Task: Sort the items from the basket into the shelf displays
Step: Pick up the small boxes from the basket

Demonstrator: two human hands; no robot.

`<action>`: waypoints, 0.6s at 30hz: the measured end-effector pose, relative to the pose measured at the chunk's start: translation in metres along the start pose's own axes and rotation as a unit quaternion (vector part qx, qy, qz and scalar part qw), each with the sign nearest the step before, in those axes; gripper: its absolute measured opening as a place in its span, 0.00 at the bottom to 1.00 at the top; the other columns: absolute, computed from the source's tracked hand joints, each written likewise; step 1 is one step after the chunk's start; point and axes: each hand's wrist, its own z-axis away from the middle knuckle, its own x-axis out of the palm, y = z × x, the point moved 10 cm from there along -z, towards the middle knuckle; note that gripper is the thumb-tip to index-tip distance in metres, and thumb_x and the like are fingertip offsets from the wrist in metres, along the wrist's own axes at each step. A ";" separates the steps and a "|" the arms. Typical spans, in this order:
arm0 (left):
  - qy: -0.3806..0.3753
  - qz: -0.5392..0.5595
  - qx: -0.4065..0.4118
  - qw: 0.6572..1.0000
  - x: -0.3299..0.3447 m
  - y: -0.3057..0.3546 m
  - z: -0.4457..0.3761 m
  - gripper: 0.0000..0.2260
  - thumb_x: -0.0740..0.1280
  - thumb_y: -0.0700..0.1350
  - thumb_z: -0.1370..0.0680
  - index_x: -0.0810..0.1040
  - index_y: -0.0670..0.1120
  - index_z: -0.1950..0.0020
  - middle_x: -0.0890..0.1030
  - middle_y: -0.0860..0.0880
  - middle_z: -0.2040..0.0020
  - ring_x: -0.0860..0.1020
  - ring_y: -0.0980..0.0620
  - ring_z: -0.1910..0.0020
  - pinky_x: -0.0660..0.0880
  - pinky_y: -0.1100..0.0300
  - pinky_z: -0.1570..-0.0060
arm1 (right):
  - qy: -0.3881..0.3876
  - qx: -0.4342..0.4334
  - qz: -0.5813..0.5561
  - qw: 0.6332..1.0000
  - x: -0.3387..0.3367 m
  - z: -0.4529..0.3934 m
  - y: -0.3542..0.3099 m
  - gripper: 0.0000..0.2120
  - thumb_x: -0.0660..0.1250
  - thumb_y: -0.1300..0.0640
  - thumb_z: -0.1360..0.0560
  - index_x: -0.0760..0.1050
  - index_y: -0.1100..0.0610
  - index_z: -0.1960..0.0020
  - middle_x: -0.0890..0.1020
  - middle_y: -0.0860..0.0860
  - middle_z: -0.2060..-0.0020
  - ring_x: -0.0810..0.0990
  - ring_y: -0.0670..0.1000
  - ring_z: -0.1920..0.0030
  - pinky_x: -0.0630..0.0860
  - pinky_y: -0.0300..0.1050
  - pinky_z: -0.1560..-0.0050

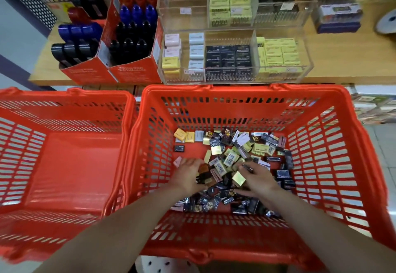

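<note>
Mixing is the main risk at this moment. Both hands are down in the right-hand red basket, buried in a loose heap of small wrapped items in black, pale yellow, gold, white and pink. The left hand curls around a few dark and brown pieces, fingers bent over them. The right hand lies on the pile with its fingers bent among the packets, a dark one at the fingertips and a gold square just beside the thumb; whether it truly pinches anything cannot be told, since motion blur softens the fingers.

A handful grabbed this way probably holds several kinds at once, so pieces could land in the wrong compartment of the clear acrylic display on the wooden shelf, where black, yellow and pastel stacks sit in separate bays. The black packets look much alike, and a near match could be misfiled. The wrappers seem slick, so some may slip from a full fist on the lift over the basket rim and drop to the floor, or into the second basket standing just beside the first on the left. The neat stacks in the front bays could also topple if pieces are dropped in rather than set down.
</note>
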 end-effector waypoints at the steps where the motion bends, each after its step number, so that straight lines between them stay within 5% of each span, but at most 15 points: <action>1: 0.012 -0.013 -0.001 1.000 0.002 0.002 -0.003 0.31 0.76 0.52 0.27 0.66 0.48 0.29 0.73 0.48 0.33 0.66 0.48 0.32 0.67 0.53 0.35 | 0.001 0.008 -0.013 1.000 -0.003 -0.001 0.006 0.12 0.62 0.56 0.18 0.76 0.56 0.37 0.66 0.53 0.27 0.77 0.54 0.47 0.84 0.54 0.54; 6: 0.071 -0.015 -0.017 0.997 -0.002 0.005 -0.008 0.30 0.74 0.56 0.27 0.65 0.51 0.31 0.77 0.50 0.40 0.73 0.49 0.38 0.72 0.51 0.39 | -0.002 0.026 -0.108 0.994 -0.015 -0.003 0.021 0.12 0.61 0.60 0.18 0.75 0.59 0.37 0.75 0.57 0.38 0.84 0.57 0.51 0.83 0.47 0.57; 10: 0.126 0.228 -0.041 0.964 -0.024 0.011 0.000 0.22 0.76 0.57 0.30 0.72 0.56 0.40 0.78 0.56 0.54 0.78 0.57 0.54 0.77 0.61 0.55 | -0.028 0.012 -0.166 0.986 -0.005 -0.005 0.011 0.09 0.66 0.55 0.20 0.77 0.58 0.42 0.77 0.55 0.39 0.85 0.57 0.50 0.83 0.48 0.52; 13: 0.103 0.218 0.073 0.968 -0.031 0.061 0.005 0.18 0.77 0.60 0.33 0.78 0.58 0.47 0.78 0.57 0.53 0.78 0.57 0.54 0.77 0.60 0.54 | -0.086 -0.002 -0.207 0.975 0.015 0.000 0.000 0.14 0.72 0.53 0.25 0.78 0.58 0.43 0.85 0.56 0.47 0.86 0.55 0.50 0.83 0.48 0.53; 15: 0.084 0.172 0.131 0.973 -0.030 0.085 0.011 0.25 0.77 0.64 0.36 0.76 0.58 0.44 0.76 0.59 0.50 0.75 0.58 0.50 0.74 0.63 0.53 | -0.099 -0.016 -0.186 0.977 0.024 0.004 -0.006 0.14 0.73 0.58 0.26 0.78 0.57 0.41 0.86 0.54 0.50 0.85 0.53 0.50 0.82 0.47 0.55; 18: 0.049 0.154 0.089 0.983 -0.022 0.068 0.010 0.32 0.79 0.62 0.38 0.70 0.57 0.40 0.75 0.55 0.43 0.73 0.56 0.44 0.71 0.66 0.50 | -0.015 -0.028 -0.149 0.988 0.003 0.001 -0.005 0.17 0.70 0.66 0.24 0.75 0.58 0.37 0.82 0.56 0.44 0.84 0.55 0.50 0.83 0.48 0.55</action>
